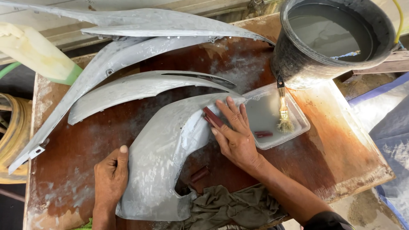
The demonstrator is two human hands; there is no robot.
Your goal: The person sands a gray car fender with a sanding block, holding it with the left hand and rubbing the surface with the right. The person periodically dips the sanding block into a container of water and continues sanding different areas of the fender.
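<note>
Grey panel (159,157) under both hands; tray (298,123), bucket (298,64) beside.

I work at a reddish-brown wooden surface (332,157), its top worn and smeared with pale grey dust and wet patches. Daylight falls evenly across it, with no hard shadows. Past its far edge run pale wooden boards (191,5), lying crosswise. At the far right corner stands a big black bucket (298,64) holding cloudy grey water, with a yellow hose (399,19) curving just behind it. Off the left edge lies a coil of yellowish hose (10,136) on dark ground. Beyond the right edge I see blue sheeting (392,127), and below the near right corner, bare sandy ground (362,211).
</note>
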